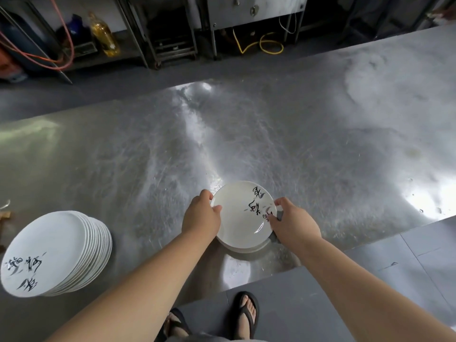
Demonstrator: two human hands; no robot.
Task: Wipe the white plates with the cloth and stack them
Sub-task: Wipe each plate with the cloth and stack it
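A commercial kitchen: a long scratched stainless steel worktable [271, 134], metal equipment stands [172, 33] behind it, a big cooking-oil bottle [104, 35], gas hoses [266, 44] and a tall plate stack [56, 253].

- Just one view here, a head-worn wide-angle camera, so there's no second view to overlap with.
- It looks forward and steeply down over the steel worktop [283, 134] from the near edge; you can even see the wearer's sandalled feet [222, 317] on the floor at the bottom of the frame.
- Both forearms run up from the bottom corners toward the centre, so the left hand [201, 215] and right hand [293, 225] sit close in, just below mid-frame.
- The wide lens bends the worktop's edges, and the far side shows the equipment frames [172, 33] across the aisle, small and dim.
- A plate stack [49, 253] sits at the lower left edge, nearly cropped.
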